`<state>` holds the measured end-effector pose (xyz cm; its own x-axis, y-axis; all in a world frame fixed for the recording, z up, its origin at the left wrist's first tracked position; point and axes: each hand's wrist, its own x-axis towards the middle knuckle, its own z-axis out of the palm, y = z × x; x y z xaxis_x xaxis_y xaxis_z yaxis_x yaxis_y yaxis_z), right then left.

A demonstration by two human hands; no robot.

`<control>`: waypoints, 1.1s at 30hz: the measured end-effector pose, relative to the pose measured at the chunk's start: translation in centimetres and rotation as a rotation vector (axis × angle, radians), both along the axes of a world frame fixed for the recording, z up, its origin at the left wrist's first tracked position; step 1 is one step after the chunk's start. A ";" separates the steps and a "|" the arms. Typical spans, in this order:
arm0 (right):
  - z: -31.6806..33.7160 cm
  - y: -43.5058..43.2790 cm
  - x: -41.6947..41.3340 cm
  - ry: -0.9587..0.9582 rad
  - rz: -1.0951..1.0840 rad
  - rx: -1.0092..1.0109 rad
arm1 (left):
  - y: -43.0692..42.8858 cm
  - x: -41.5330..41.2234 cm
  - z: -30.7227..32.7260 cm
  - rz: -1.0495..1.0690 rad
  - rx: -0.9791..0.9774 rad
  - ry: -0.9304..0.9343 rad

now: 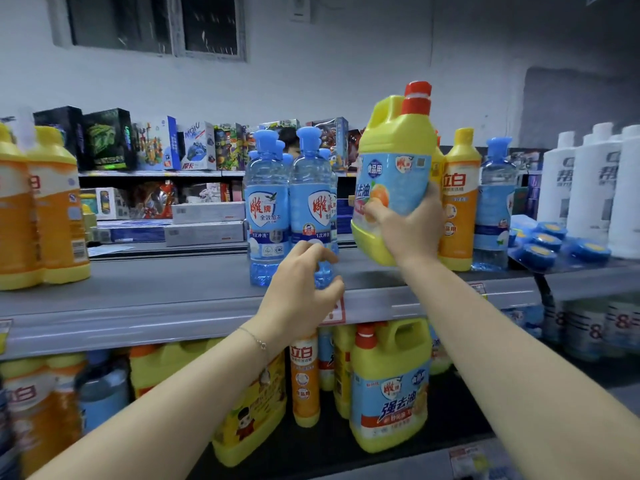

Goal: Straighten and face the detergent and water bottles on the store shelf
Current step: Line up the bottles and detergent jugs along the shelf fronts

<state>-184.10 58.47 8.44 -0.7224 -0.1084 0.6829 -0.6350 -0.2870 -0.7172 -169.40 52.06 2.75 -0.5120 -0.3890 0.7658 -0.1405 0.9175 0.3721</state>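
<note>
My right hand grips a big yellow detergent jug with a red cap and blue label, held tilted just above the grey top shelf. Fingers apart, my left hand curls around the base of the right-hand one of two clear blue bottles standing at the shelf's middle; I cannot tell whether it grips. The other blue bottle stands right beside it. Behind the jug stand an orange detergent bottle and another blue bottle.
Two orange bottles stand at the shelf's left end. White bottles and blue round pucks crowd the right. The lower shelf holds yellow jugs and orange bottles. Toy boxes fill the aisle behind, where someone's head shows.
</note>
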 end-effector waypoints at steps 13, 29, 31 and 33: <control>-1.2 10.7 0.0 -0.073 0.664 -0.073 | 4.0 -2.5 2.4 -0.467 0.550 0.134; -13.6 15.0 -5.8 -0.186 0.866 0.635 | 5.6 -2.4 -10.6 -0.658 0.682 0.010; -15.1 15.1 -6.5 -0.190 0.827 0.754 | 5.5 -3.4 -12.7 -0.617 0.685 -0.019; -16.3 14.8 -7.7 -0.162 0.775 0.843 | 5.8 -4.7 -14.4 -0.586 0.744 -0.045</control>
